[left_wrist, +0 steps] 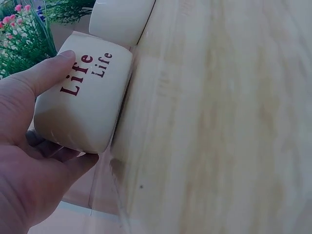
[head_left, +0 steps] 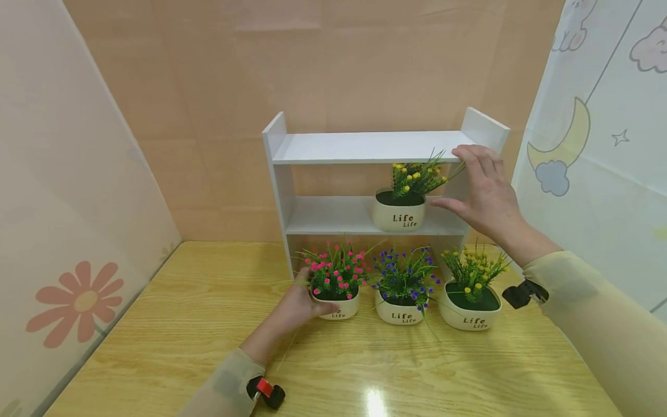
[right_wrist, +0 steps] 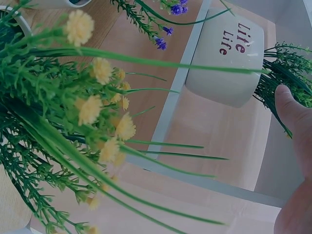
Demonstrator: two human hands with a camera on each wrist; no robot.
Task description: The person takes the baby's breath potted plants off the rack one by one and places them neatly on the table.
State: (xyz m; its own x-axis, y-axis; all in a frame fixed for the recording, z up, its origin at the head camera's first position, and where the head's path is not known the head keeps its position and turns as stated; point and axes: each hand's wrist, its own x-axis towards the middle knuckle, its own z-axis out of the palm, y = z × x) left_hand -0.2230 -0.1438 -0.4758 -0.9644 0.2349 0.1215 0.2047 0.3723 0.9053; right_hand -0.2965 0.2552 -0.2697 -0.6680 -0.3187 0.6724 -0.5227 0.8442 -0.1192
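Note:
My left hand [head_left: 299,302] holds the cream pot of pink flowers [head_left: 340,277] standing on the table. In the left wrist view its thumb lies on the front of that pot [left_wrist: 92,105], beside the "Life" lettering, with the fingers around the side. On the shelf unit's middle board sits a pot of yellow flowers [head_left: 400,214]. To its right is my right hand [head_left: 488,194], fingers extended near the top board's edge and thumb out beside the pot. The right wrist view shows that thumb by the leaves of the shelf pot [right_wrist: 226,58]; its other fingers are out of view there.
A white shelf unit [head_left: 372,146] stands at the back of the wooden table [head_left: 208,330]. Before it, right of the pink pot, are a pot of purple flowers [head_left: 402,310] and another pot of yellow flowers [head_left: 471,315], below my right forearm. Printed curtains hang at both sides.

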